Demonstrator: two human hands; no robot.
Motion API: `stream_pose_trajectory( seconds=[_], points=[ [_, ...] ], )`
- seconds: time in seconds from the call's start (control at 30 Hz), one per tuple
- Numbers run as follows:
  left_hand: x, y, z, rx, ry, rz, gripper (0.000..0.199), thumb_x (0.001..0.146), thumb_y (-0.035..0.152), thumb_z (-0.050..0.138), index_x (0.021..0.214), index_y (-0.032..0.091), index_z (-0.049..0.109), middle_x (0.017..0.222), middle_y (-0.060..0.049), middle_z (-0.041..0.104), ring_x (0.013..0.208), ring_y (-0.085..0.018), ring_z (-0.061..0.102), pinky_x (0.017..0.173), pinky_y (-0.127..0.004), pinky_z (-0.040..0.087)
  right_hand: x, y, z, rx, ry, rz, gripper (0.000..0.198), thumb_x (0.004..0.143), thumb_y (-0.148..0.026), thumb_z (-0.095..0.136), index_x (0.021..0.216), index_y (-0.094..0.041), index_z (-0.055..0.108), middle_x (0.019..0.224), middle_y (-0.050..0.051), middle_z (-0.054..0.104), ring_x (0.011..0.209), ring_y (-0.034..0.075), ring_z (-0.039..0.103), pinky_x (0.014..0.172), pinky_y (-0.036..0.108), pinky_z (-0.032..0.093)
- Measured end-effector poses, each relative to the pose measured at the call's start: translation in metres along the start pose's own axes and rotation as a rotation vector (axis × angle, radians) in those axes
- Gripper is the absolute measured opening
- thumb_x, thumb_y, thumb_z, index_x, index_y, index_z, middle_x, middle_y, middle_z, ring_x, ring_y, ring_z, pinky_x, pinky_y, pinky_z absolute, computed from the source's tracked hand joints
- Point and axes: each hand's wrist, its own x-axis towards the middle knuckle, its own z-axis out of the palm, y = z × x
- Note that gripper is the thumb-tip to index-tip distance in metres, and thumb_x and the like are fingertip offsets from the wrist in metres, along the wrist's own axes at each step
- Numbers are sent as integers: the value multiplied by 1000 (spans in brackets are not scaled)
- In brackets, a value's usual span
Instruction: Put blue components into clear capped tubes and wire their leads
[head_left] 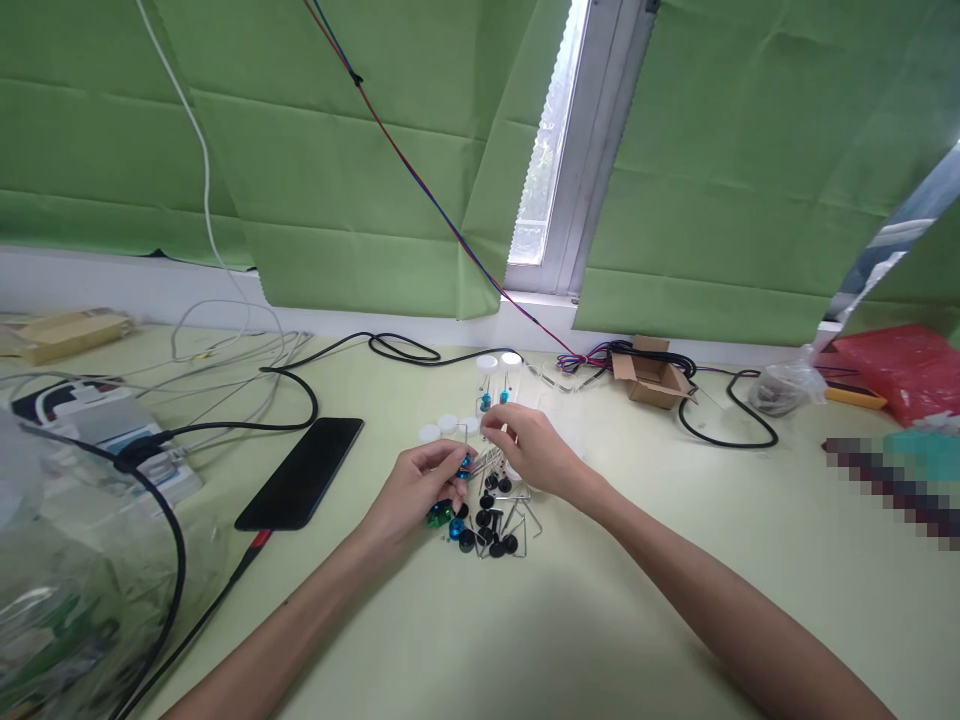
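Observation:
My left hand (420, 488) is closed in a pinch around a small shiny blue metal part (464, 466). Just right of it, my right hand (534, 450) has its thumb and fingers bent together, and what they hold, if anything, is too small to make out. A thin L-shaped hex key (463, 428) shows between the hands. Below them lie several black round-headed pieces (485, 518), a blue round part (456, 528), a green part (437, 517) and loose hex keys (533, 518). Beyond stand two clear tubes with white lids (510, 359), blue parts inside.
White round caps (448, 424) lie behind my left hand. On the left are a black phone (301, 474), a power strip (161, 460) with cables and a clear plastic bag (67, 590). An open cardboard box (651, 378) and a red bag (904, 370) sit back right.

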Motion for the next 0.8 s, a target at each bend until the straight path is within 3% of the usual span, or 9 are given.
stream_pose_trajectory(
  seconds=[0.07, 0.33, 0.5, 0.8],
  points=[
    [1, 0, -1, -12, 54, 5, 33, 82, 49, 69, 87, 16, 71, 61, 1, 59, 48, -10, 51, 50, -25, 42, -1, 1, -1, -62, -76, -7, 18, 95, -14, 48, 85, -19, 62, 82, 3, 59, 74, 16, 52, 69, 28, 40],
    [2, 0, 0, -122, 188, 18, 39, 74, 48, 78, 92, 15, 73, 76, -3, 66, 51, -8, 50, 49, -24, 42, -7, 4, 11, -170, -298, -66, 22, 92, -6, 52, 80, -17, 66, 78, 3, 54, 70, 16, 49, 64, 27, 36],
    [2, -1, 0, -128, 209, 23, 38, 76, 48, 76, 94, 14, 72, 76, -4, 65, 51, -8, 49, 50, -24, 42, -10, 6, 23, -226, -317, -118, 18, 93, -8, 55, 84, -15, 69, 82, 5, 56, 82, 18, 52, 69, 26, 40],
    [4, -4, -1, -122, 175, 39, 35, 79, 49, 73, 90, 15, 71, 75, -3, 64, 51, -9, 50, 51, -24, 42, -12, 7, 35, -246, -272, -172, 15, 91, -7, 60, 82, -13, 70, 79, 5, 56, 80, 18, 50, 72, 26, 42]
  ],
)
